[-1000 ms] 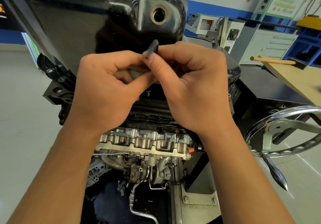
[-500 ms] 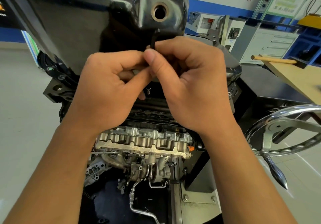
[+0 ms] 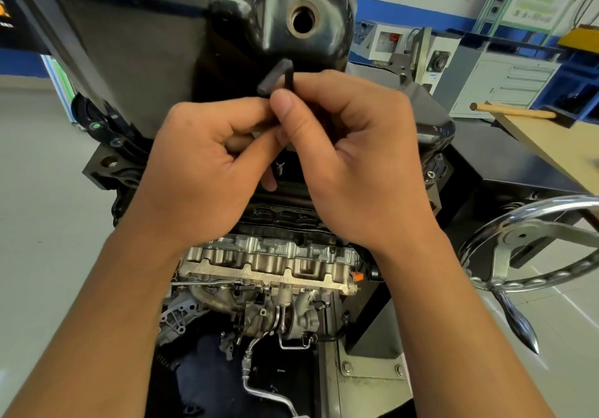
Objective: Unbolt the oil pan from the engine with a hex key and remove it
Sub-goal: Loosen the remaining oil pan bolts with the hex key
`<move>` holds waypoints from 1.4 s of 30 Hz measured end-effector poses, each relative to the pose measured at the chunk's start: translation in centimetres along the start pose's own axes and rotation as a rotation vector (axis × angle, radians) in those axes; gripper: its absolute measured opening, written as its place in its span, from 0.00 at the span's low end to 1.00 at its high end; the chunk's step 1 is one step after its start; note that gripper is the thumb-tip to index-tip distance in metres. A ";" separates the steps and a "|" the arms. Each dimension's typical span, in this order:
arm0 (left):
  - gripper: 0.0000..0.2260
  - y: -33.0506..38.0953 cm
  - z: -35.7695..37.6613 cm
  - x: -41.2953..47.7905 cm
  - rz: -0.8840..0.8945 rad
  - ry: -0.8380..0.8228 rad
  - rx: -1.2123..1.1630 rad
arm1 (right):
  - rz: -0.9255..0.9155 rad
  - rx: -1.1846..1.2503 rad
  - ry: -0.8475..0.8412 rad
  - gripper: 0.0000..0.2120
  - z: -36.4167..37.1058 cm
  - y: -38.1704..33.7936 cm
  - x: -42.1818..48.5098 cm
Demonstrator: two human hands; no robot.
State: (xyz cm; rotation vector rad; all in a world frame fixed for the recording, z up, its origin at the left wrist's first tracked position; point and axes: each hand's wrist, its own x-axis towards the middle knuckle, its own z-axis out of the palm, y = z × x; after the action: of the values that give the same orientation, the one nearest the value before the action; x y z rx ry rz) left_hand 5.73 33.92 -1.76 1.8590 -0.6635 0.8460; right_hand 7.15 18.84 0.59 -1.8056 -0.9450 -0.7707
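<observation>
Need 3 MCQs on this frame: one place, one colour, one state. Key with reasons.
1. Where in the view is the round brass-rimmed drain hole relative to the dark L-shaped metal hex key?
A. above it
B. below it
C. far left of it

2. What colour is the glossy dished metal oil pan?
A. red
B. black
C. silver

3. What state is the drain hole in?
A. plugged with a bolt
B. taped over
C. open

Key:
1 A: the hole sits above the hex key's bend.
2 B: the pan's skin is glossy black.
3 C: the bore shows dark and empty.
</observation>
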 end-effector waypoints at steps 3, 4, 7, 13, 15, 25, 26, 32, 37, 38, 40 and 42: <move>0.04 0.2 0.2 0.1 -0.005 0.137 0.065 | -0.002 -0.024 0.011 0.07 0.1 -0.1 0.0; 0.05 0.3 0.4 0.1 0.001 0.185 0.094 | 0.001 -0.024 0.037 0.06 0.2 -0.2 0.0; 0.07 0.6 1.2 0.1 0.002 0.256 0.162 | 0.002 -0.024 0.117 0.05 0.3 -0.2 0.0; 0.12 0.8 0.4 0.1 0.032 0.002 0.050 | 0.014 0.031 -0.003 0.07 0.0 0.0 0.1; 0.11 0.8 0.5 0.1 0.032 0.042 0.083 | 0.005 -0.015 -0.021 0.08 -0.1 0.0 0.0; 0.09 0.2 0.4 0.1 0.026 0.010 0.024 | -0.005 0.020 0.042 0.09 -0.2 0.4 0.0; 0.10 0.1 0.2 0.0 0.027 -0.038 0.005 | -0.020 0.022 0.016 0.10 -0.2 0.3 0.0; 0.06 0.3 0.9 0.1 0.033 0.139 0.082 | -0.015 0.023 0.079 0.03 -0.1 0.1 0.0; 0.03 -0.1 0.8 0.2 0.034 0.118 0.072 | -0.010 0.052 0.110 0.02 -0.2 0.3 -0.1; 0.02 -0.2 0.6 0.2 0.030 0.063 0.035 | -0.004 0.053 0.111 0.03 -0.2 0.4 -0.1; 0.05 -0.3 0.2 0.1 0.025 0.011 0.015 | 0.000 0.036 0.116 0.04 -0.2 0.5 -0.1; 0.03 -0.2 0.3 0.1 0.030 0.079 0.069 | -0.004 0.023 0.118 0.04 -0.2 0.4 0.0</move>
State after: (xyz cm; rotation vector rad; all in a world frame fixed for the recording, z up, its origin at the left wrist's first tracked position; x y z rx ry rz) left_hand 6.01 33.69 -1.89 1.8710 -0.6212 0.9682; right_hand 7.44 18.57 0.45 -1.7190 -0.8778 -0.8556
